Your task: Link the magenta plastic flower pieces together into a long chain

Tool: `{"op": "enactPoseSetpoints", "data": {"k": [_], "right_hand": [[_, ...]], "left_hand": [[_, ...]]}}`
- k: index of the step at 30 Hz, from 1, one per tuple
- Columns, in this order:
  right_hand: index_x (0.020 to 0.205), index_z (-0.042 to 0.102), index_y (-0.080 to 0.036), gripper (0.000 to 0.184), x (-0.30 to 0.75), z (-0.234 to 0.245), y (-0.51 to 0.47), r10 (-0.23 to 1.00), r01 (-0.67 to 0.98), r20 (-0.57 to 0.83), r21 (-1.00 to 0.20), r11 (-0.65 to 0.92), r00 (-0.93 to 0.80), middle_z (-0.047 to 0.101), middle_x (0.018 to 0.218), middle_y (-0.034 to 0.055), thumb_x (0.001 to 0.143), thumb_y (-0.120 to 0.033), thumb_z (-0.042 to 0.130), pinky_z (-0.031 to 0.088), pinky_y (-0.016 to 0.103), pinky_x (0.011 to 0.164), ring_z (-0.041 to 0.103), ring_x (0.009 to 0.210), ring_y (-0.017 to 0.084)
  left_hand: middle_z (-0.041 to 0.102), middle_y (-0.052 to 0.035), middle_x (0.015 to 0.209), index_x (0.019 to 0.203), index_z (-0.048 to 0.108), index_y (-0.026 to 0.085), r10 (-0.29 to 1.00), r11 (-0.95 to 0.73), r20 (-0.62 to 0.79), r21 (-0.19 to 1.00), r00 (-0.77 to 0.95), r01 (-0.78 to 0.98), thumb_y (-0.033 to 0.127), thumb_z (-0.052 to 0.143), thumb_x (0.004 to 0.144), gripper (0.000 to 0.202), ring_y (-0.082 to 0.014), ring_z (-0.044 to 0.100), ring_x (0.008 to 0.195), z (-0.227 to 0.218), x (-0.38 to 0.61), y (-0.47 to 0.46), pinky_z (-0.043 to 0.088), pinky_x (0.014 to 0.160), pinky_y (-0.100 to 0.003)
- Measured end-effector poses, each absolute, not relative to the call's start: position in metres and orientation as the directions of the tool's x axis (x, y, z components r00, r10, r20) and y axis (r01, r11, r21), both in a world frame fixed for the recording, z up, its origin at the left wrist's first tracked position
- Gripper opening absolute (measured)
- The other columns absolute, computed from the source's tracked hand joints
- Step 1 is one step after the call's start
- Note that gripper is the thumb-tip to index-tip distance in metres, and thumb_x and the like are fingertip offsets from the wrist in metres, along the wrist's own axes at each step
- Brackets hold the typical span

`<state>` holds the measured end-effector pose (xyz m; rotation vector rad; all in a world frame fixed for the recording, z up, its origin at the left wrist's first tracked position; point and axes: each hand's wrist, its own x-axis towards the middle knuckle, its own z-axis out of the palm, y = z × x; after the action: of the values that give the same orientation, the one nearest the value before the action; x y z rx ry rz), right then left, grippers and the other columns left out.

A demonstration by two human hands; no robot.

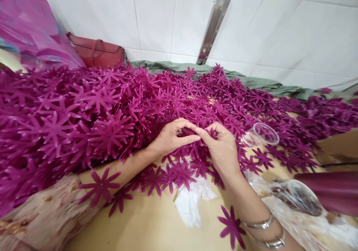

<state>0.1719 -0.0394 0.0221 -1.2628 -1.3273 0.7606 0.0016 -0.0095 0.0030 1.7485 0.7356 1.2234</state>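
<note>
- Tiled wall: it stands at the far side, behind everything.
- Flower-piece heap: its long axis runs left to right across the tan table, highest at left. It lies directly far of both hands and spreads left; the left arm lies against its near edge, so that hand is nearer the bulk.
- Right hand: curled, thumb reaching left; purple petals show within its curl, though whether gripped or merely behind, I cannot tell.
- Left hand: thumb and fingers bent into a ring, tips meeting the right thumb; I cannot tell if anything is pinched there.
- White tissue: near side of the hands.
- Clear cup: just right of the right hand.
- Single flower piece: on the table, near side, left of the right forearm.
</note>
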Motion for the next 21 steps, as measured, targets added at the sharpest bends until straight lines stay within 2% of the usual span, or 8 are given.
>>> {"op": "enactPoseSetpoints", "data": {"k": [5, 8, 12, 15, 18, 21], "right_hand": [[0.062, 0.051, -0.021, 0.042, 0.170, 0.020, -0.041, 0.964, 0.223, 0.243, -0.951, 0.215, 0.108, 0.040, 0.059, -0.0080, 0.081, -0.043, 0.080, 0.027, 0.026, 0.057, 0.033, 0.057, 0.010], [0.063, 0.053, -0.020, 0.042, 0.173, 0.016, -0.039, 0.969, 0.175, 0.222, -0.964, 0.202, 0.105, 0.042, 0.059, -0.0077, 0.080, -0.046, 0.080, 0.028, 0.026, 0.057, 0.035, 0.058, 0.010], [0.064, 0.051, -0.021, 0.046, 0.175, 0.015, -0.034, 0.952, -0.038, 0.169, -0.982, 0.184, 0.254, 0.042, 0.058, -0.0085, 0.078, -0.051, 0.082, 0.029, 0.025, 0.054, 0.034, 0.055, 0.009], [0.069, 0.059, -0.021, 0.042, 0.176, 0.020, -0.029, 0.937, -0.252, 0.085, -0.951, 0.177, 0.338, 0.054, 0.063, -0.0067, 0.075, -0.056, 0.082, 0.034, 0.024, 0.053, 0.042, 0.055, 0.009], [0.077, 0.066, -0.021, 0.040, 0.178, 0.024, -0.026, 0.945, -0.407, -0.006, -0.904, 0.134, 0.326, 0.063, 0.074, -0.0045, 0.070, -0.053, 0.087, 0.042, 0.024, 0.058, 0.052, 0.061, 0.009], [0.084, 0.069, -0.022, 0.038, 0.181, 0.025, -0.025, 0.964, -0.442, -0.046, -0.894, 0.077, 0.261, 0.066, 0.082, -0.0048, 0.063, -0.043, 0.092, 0.046, 0.025, 0.061, 0.055, 0.065, 0.009]], "left_hand": [[0.070, -0.0045, 0.090, 0.089, 0.072, 0.015, 0.826, -0.483, 0.447, 0.875, 0.342, 0.024, 0.021, 0.075, 0.084, 0.009, -0.0147, 0.066, 0.084, 0.001, 0.002, -0.009, 0.051, 0.082, -0.027], [0.070, -0.0034, 0.089, 0.088, 0.070, 0.015, 0.845, -0.448, 0.419, 0.894, 0.333, 0.013, 0.022, 0.073, 0.085, 0.008, -0.0143, 0.065, 0.084, 0.001, 0.002, -0.009, 0.051, 0.084, -0.027], [0.072, -0.0016, 0.093, 0.090, 0.068, 0.017, 0.909, -0.350, 0.343, 0.937, 0.234, -0.017, 0.025, 0.072, 0.086, 0.010, -0.0147, 0.066, 0.089, -0.001, 0.002, -0.006, 0.051, 0.090, -0.029], [0.073, -0.0029, 0.100, 0.095, 0.069, 0.017, 0.920, -0.349, 0.348, 0.937, 0.180, -0.027, 0.023, 0.071, 0.086, 0.010, -0.0161, 0.068, 0.097, -0.002, 0.002, -0.005, 0.050, 0.096, -0.030], [0.073, -0.0065, 0.111, 0.105, 0.072, 0.017, 0.870, -0.437, 0.422, 0.899, 0.255, 0.001, 0.015, 0.065, 0.088, 0.019, -0.0172, 0.068, 0.106, -0.001, 0.002, -0.007, 0.049, 0.101, -0.031], [0.071, -0.0089, 0.116, 0.113, 0.072, 0.017, 0.840, -0.496, 0.468, 0.868, 0.276, 0.037, 0.011, 0.060, 0.091, 0.026, -0.0176, 0.067, 0.110, 0.002, 0.002, -0.009, 0.048, 0.103, -0.031]]}}
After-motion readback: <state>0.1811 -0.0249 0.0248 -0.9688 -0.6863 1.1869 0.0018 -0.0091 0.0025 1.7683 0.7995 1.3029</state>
